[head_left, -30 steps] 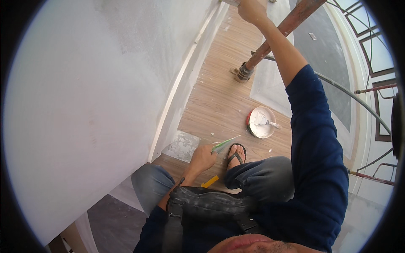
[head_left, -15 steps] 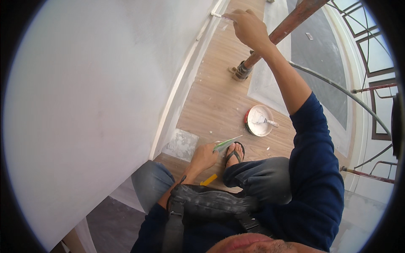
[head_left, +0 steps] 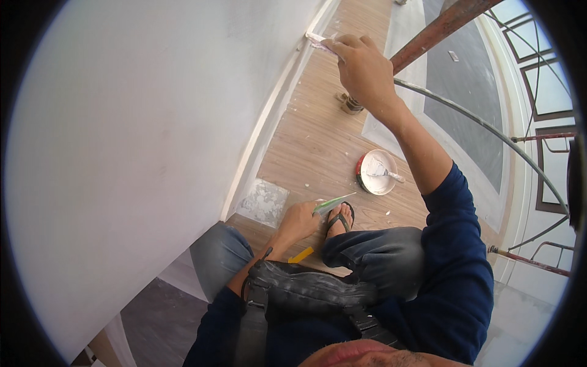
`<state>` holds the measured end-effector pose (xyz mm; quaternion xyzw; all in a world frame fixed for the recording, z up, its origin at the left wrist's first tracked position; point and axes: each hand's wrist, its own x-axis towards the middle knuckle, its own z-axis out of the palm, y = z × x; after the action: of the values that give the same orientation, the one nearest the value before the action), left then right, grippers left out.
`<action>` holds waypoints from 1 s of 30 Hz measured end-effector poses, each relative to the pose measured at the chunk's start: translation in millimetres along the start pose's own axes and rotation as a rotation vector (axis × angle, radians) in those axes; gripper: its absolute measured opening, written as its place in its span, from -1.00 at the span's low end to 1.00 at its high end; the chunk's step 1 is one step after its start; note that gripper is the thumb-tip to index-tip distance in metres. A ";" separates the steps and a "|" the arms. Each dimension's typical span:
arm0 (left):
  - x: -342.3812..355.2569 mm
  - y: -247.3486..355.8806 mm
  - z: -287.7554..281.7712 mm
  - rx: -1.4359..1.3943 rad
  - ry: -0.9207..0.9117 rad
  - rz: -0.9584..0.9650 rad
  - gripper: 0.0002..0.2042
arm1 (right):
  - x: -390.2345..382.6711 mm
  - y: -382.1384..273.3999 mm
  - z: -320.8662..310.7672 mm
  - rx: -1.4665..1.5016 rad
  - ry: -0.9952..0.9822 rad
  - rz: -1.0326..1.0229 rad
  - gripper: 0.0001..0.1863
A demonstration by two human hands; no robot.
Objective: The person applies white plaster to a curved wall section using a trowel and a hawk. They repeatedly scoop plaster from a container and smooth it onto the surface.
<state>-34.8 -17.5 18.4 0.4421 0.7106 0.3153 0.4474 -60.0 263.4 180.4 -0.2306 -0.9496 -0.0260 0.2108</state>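
- Wood-look flooring point(head_left: 306, 147) stretches beside a broad whitish wall point(head_left: 147, 122) in the head view, with a rusty pole point(head_left: 440, 33) slanting past at the upper right.
- Along the wall's lower edge runs a narrow white strip point(head_left: 244, 160); the right hand point(head_left: 367, 70) reaches forward to its far part.
- That hand is closed, fingers pinching a slim pale tool point(head_left: 318, 41) whose tip meets the strip or sits just beside it; actual contact cannot be told.
- Good handling here likely means a low, steady blade angle, light even pressure and the wrist kept in line with the edge, so that paste does not ridge.
- The left hand point(head_left: 298, 221) is low, near 1 sandalled foot point(head_left: 341, 218), its fingers curled around a flat green-and-pale piece point(head_left: 330, 205); holding that level would help keep drips off the floor.
- A red-sided tub point(head_left: 359, 176) of white paste stands on the floor, a spatula point(head_left: 392, 176) resting in it; small loads should be easier to control.
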 end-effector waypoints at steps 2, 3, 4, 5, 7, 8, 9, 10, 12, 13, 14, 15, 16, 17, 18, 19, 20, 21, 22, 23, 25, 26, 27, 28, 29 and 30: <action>-0.1 -0.2 -0.8 0.004 -0.008 -0.011 -0.61 | -5.4 -8.0 -2.6 -0.019 -0.002 0.000 -0.59; -0.5 1.3 -2.1 0.008 -0.011 -0.026 -0.60 | -8.2 -10.7 -2.6 -0.033 0.018 -0.019 -0.61; -0.6 2.1 -2.8 0.012 -0.015 -0.040 -0.60 | -10.9 -13.0 -2.3 -0.046 0.038 -0.038 -0.62; -0.8 1.9 -2.9 0.015 -0.013 -0.045 -0.60 | -13.3 -15.6 -2.5 -0.061 0.058 -0.056 -0.63; -1.4 1.0 -2.8 0.023 -0.010 -0.054 -0.60 | -16.9 -21.2 -2.7 -0.062 0.082 -0.075 -0.64; -1.0 0.1 -2.5 0.025 -0.013 -0.055 -0.60 | -18.8 -23.5 -3.1 -0.066 0.093 -0.083 -0.64; -0.6 -1.3 -2.1 0.027 -0.016 -0.056 -0.60 | -21.1 -26.4 -3.3 -0.064 0.098 -0.091 -0.64; -0.2 -2.8 -1.4 0.029 -0.020 -0.058 -0.60 | -23.7 -29.4 -3.3 -0.062 0.103 -0.097 -0.64; -0.4 -4.1 0.5 0.002 0.020 -0.036 -0.64 | -28.6 -34.3 -5.6 -0.059 0.110 -0.112 -0.64; -0.6 -5.1 1.7 -0.012 0.040 -0.026 -0.67 | -31.1 -36.2 -6.9 -0.061 0.109 -0.119 -0.64; 0.0 -8.5 3.9 -0.008 0.039 -0.031 -0.67 | -33.4 -38.4 -6.7 -0.063 0.106 -0.127 -0.64; 0.6 -12.0 5.9 -0.004 0.038 -0.035 -0.68 | -35.8 -40.8 -6.1 -0.052 0.096 -0.124 -0.61; 0.9 -14.9 7.3 0.000 0.037 -0.040 -0.69 | -38.3 -43.3 -5.3 -0.040 0.087 -0.120 -0.57; 1.2 -10.3 4.6 0.015 0.009 -0.053 -0.67 | -41.5 -43.9 -5.7 -0.033 0.075 -0.112 -0.53; 1.3 -3.7 0.2 0.031 -0.018 -0.066 -0.64 | -44.8 -44.7 -7.1 -0.030 0.066 -0.116 -0.53; 1.7 0.3 -2.1 0.046 -0.046 -0.079 -0.61 | -48.4 -45.7 -8.9 -0.026 0.057 -0.118 -0.53; 1.8 0.0 -1.9 0.045 -0.043 -0.066 -0.61 | -51.2 -48.0 -11.1 -0.020 0.050 -0.125 -0.53; 1.9 -0.5 -1.3 0.043 -0.039 -0.054 -0.61 | -54.6 -50.1 -15.4 -0.007 0.043 -0.141 -0.53; 2.2 -1.4 -0.3 0.042 -0.035 -0.040 -0.62 | -57.7 -51.4 -21.7 0.006 0.035 -0.158 -0.53; 2.3 -3.9 1.4 0.035 -0.023 -0.025 -0.62 | -59.2 -51.7 -26.1 0.021 0.027 -0.175 -0.53; 3.0 -10.3 5.8 0.022 0.002 0.006 -0.62 | -49.9 -41.3 -27.9 -0.005 0.094 -0.136 -0.61; 4.5 -10.4 9.1 0.011 0.007 0.017 -0.64 | -44.9 -32.2 -27.2 -0.025 0.123 -0.111 -0.64; 5.1 -10.4 11.8 0.000 0.014 0.023 -0.66 | -38.5 -22.6 -21.1 -0.034 0.151 -0.098 -0.64; 4.8 -10.0 14.2 -0.010 0.022 0.029 -0.68 | -30.4 -11.7 -11.9 -0.043 0.179 -0.085 -0.64; 5.0 -9.4 14.4 -0.008 0.017 0.032 -0.68 | -22.9 -4.8 -6.7 -0.053 0.213 -0.072 -0.64; 4.9 -8.2 14.4 -0.007 0.012 0.034 -0.68 | -19.0 -3.2 -4.2 -0.045 0.219 -0.071 -0.66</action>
<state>-25.5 -15.6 4.0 0.4508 0.7044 0.3280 0.4393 -44.5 251.9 176.5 -0.1973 -0.9276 -0.0800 0.3069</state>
